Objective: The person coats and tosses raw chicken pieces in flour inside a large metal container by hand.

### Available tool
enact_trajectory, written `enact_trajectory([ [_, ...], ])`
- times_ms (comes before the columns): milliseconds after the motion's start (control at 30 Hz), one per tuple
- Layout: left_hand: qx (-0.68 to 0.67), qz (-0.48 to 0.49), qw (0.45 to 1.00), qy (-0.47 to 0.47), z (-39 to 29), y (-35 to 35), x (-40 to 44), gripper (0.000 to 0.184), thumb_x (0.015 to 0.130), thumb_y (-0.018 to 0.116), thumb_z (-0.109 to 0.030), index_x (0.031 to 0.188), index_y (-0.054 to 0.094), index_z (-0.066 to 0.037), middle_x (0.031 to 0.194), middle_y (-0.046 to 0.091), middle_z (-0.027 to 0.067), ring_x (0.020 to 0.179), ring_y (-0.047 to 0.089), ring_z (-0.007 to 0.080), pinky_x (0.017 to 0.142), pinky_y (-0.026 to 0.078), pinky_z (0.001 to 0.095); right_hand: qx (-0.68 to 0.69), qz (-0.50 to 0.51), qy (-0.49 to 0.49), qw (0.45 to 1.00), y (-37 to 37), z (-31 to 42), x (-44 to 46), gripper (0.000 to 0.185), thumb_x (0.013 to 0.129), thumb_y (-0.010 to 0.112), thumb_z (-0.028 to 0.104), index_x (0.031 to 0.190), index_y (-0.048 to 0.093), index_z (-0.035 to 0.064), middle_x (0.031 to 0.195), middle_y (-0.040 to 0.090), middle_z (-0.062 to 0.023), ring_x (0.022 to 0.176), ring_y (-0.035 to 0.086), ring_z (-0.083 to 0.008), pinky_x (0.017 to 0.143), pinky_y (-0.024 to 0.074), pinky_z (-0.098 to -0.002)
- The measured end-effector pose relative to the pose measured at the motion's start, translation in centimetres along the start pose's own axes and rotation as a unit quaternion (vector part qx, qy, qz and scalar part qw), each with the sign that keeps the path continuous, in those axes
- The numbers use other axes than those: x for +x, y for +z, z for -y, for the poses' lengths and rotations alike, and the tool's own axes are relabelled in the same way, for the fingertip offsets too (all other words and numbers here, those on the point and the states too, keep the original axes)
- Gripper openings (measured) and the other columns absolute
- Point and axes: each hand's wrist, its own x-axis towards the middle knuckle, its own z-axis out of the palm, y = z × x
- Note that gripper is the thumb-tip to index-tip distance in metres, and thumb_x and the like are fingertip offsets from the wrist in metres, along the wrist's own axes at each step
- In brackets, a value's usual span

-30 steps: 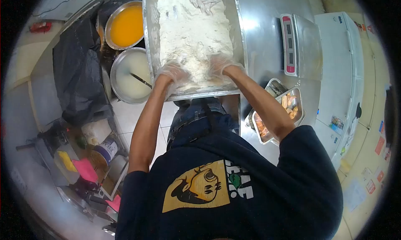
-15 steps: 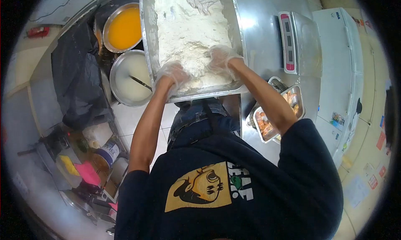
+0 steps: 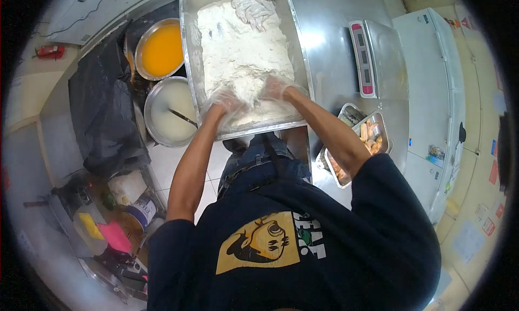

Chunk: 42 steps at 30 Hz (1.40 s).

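A large rectangular metal tray (image 3: 265,128) holds a thick bed of white flour (image 3: 243,48). At its near end, my left hand (image 3: 227,101) and my right hand (image 3: 274,88), both in clear plastic gloves, press into the flour from either side. Loose flour is heaped between them. The fingers of both hands are blurred and partly buried, so their grip is hidden. A pale, crumpled, flour-dusted heap (image 3: 254,9) lies at the tray's far end; I cannot make out what it is.
Left of the tray stand a bowl of orange liquid (image 3: 162,50) and a bowl of cloudy white liquid (image 3: 162,119) with a dark-handled utensil. A digital scale (image 3: 363,59) and metal trays of meat pieces (image 3: 371,135) sit on the right. Black plastic sheeting (image 3: 102,105) hangs at left.
My right hand has moved left and slightly down, closer to my left hand, and the flour between them is heaped up. The camera view has shifted slightly.
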Motion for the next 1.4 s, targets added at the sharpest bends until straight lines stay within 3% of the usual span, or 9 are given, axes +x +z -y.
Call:
enact_trajectory([
  [200, 0.125, -0.022, 0.992, -0.026, -1.6, 1.1, -3.4, 0.081, 0.060, 0.063, -0.043, 0.124, 0.039, 0.000, 0.099, 0.059, 0.0204, 0.099, 0.056, 0.0272, 0.087, 0.043, 0.0350, -0.072, 0.057, 0.104, 0.990, -3.5, 5.5, -6.6, 0.088, 0.067, 0.060, 0.032, 0.137, 0.014, 0.0023, 0.104, 0.052, -0.0319, 0.096, 0.056, -0.0342, 0.084, 0.0446, -0.0365],
  [500, 0.005, -0.043, 0.996, 0.081, 4.8, 6.5, 5.3, 0.073, 0.066, 0.060, -0.044, 0.128, 0.040, -0.011, 0.107, 0.057, 0.0173, 0.095, 0.057, 0.0271, 0.083, 0.045, 0.0316, 0.129, -0.027, 0.045, 0.990, 3.6, -0.8, -0.2, 0.061, 0.065, 0.060, 0.018, 0.119, 0.042, -0.0070, 0.091, 0.059, -0.0261, 0.085, 0.060, -0.0296, 0.074, 0.0473, -0.0364],
  [567, -0.062, 0.185, 0.980, -0.031, 4.3, 2.7, 2.8, 0.058, 0.072, 0.056, -0.040, 0.122, 0.047, -0.013, 0.111, 0.056, 0.0133, 0.098, 0.055, 0.0244, 0.087, 0.042, 0.0316, 0.598, 0.019, 0.120, 0.792, 3.1, -2.5, -1.9, 0.033, 0.068, 0.055, 0.020, 0.092, 0.058, -0.0016, 0.083, 0.062, -0.0163, 0.074, 0.060, -0.0210, 0.063, 0.0465, -0.0302],
  [667, -0.011, 0.169, 0.984, -0.060, 2.2, 0.3, -0.9, 0.057, 0.072, 0.056, -0.039, 0.119, 0.050, -0.008, 0.114, 0.054, 0.0152, 0.107, 0.049, 0.0260, 0.093, 0.037, 0.0314, -0.116, 0.171, -0.046, 0.977, -4.0, 1.0, -3.2, 0.042, 0.069, 0.057, 0.028, 0.101, 0.056, 0.0008, 0.095, 0.060, -0.0163, 0.088, 0.058, -0.0204, 0.072, 0.0469, -0.0338],
  [900, 0.150, -0.037, 0.988, 0.007, 1.0, 9.0, 3.8, 0.070, 0.068, 0.057, -0.033, 0.124, 0.038, 0.006, 0.114, 0.049, 0.0256, 0.108, 0.048, 0.0321, 0.097, 0.033, 0.0377, -0.068, -0.216, 0.217, 0.949, 4.9, 5.5, -0.7, 0.067, 0.070, 0.056, 0.028, 0.125, 0.035, -0.0028, 0.112, 0.047, -0.0316, 0.097, 0.053, -0.0419, 0.088, 0.0409, -0.0402],
  [1100, 0.100, -0.008, 0.993, 0.056, 1.5, 3.8, 2.6, 0.064, 0.063, 0.060, -0.049, 0.106, 0.058, -0.002, 0.106, 0.058, 0.0180, 0.103, 0.052, 0.0284, 0.090, 0.038, 0.0359, 0.208, -0.120, 0.076, 0.968, 1.6, 1.0, -0.4, 0.060, 0.065, 0.061, 0.019, 0.118, 0.042, -0.0040, 0.095, 0.057, -0.0264, 0.079, 0.061, -0.0270, 0.073, 0.0484, -0.0363],
  [1167, -0.157, 0.027, 0.987, -0.026, 1.8, 2.9, 0.7, 0.057, 0.067, 0.054, -0.048, 0.103, 0.060, -0.003, 0.109, 0.057, 0.0163, 0.106, 0.050, 0.0295, 0.092, 0.037, 0.0356, 0.189, 0.091, 0.048, 0.977, -1.6, -0.2, -1.5, 0.059, 0.063, 0.060, 0.019, 0.117, 0.046, -0.0004, 0.095, 0.057, -0.0264, 0.080, 0.060, -0.0232, 0.077, 0.0469, -0.0350],
  [1267, 0.030, 0.152, 0.988, -0.029, -3.3, -5.1, -4.6, 0.056, 0.070, 0.052, -0.044, 0.107, 0.058, -0.003, 0.111, 0.056, 0.0178, 0.109, 0.047, 0.0305, 0.094, 0.035, 0.0360, -0.091, 0.193, -0.054, 0.976, 1.2, -2.0, 0.0, 0.076, 0.062, 0.061, 0.021, 0.131, 0.033, 0.0061, 0.112, 0.049, -0.0305, 0.091, 0.058, -0.0302, 0.082, 0.0448, -0.0388],
  [1400, 0.167, -0.051, 0.984, 0.013, -2.9, 2.3, -2.5, 0.073, 0.067, 0.061, -0.043, 0.122, 0.043, 0.002, 0.122, 0.047, 0.0149, 0.112, 0.045, 0.0313, 0.094, 0.036, 0.0334, -0.107, -0.059, 0.178, 0.976, 2.9, 3.7, -3.5, 0.104, 0.058, 0.067, 0.034, 0.138, 0.005, 0.0114, 0.092, 0.059, -0.0283, 0.086, 0.061, -0.0340, 0.079, 0.0468, -0.0353],
])
